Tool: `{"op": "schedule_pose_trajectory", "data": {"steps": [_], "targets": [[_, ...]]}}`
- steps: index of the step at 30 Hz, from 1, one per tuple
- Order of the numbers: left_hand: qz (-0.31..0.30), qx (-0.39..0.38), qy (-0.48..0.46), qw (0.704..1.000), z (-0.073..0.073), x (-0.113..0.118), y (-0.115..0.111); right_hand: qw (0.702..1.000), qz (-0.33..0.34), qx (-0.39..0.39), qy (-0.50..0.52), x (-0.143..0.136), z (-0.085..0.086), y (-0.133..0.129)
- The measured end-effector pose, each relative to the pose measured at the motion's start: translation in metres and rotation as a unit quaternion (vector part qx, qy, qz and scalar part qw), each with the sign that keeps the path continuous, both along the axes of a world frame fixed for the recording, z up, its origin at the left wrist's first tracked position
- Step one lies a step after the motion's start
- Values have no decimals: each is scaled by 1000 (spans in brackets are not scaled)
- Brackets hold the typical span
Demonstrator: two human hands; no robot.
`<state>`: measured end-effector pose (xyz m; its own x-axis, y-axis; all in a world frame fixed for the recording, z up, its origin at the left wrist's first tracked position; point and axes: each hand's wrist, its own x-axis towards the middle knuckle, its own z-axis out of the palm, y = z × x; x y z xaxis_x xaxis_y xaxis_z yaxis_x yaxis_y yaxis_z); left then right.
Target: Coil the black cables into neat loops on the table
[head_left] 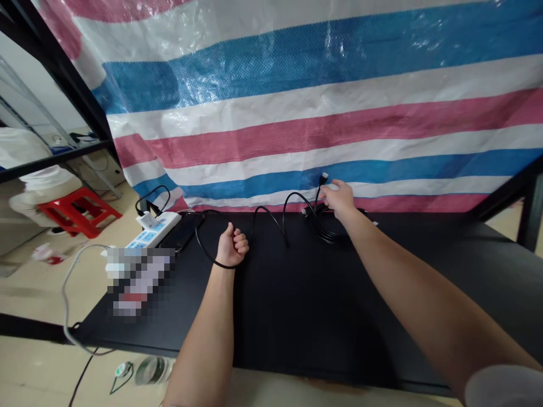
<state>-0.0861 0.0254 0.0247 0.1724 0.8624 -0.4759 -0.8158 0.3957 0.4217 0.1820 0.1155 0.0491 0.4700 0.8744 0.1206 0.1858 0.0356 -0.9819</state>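
A long black cable (pixel 283 226) runs in loose waves across the black tabletop (pixel 305 305). My left hand (pixel 232 246) is curled into a fist around part of it, left of the middle. One loop of the cable passes across that wrist. Farther right, my right hand (pixel 338 199) pinches the cable close to its black plug (pixel 323 178), which points upward in front of the striped sheet. Beneath the right hand lies a coiled bundle of black cable (pixel 326 230), with another connector end at its left. The right fingertips are partly hidden.
A white power strip (pixel 155 230) with plugs stands at the table's left, beside a dark flat device (pixel 183 230) and a blurred-out patch. Behind hangs a striped plastic sheet (pixel 297 135). On the floor are a red stool (pixel 76 210), where a person sits, and a clear round container (pixel 151 370).
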Motion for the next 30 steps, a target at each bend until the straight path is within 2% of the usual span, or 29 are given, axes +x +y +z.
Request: {"op": "schedule_pose_trajectory", "data": {"steps": [4,8,13,20,23,26,30], "targets": [[-2,-2,0,1000,0,1,0,991,39,-17,125,-17,10,3],[3,-8,16,1000,2,3,0,980,31,-6,195,-22,17,0],[5,-12,27,1000,4,4,-1,964,99,12,247,-6,29,-15],[12,-5,25,1000,6,2,-3,955,128,16,268,21,52,-55],[43,5,26,999,8,1,-4,938,144,60,310,37,43,-73],[84,17,25,996,11,1,-5,927,182,114,308,52,18,-88],[124,18,44,991,14,2,-6,927,245,120,259,58,-14,-105]]}}
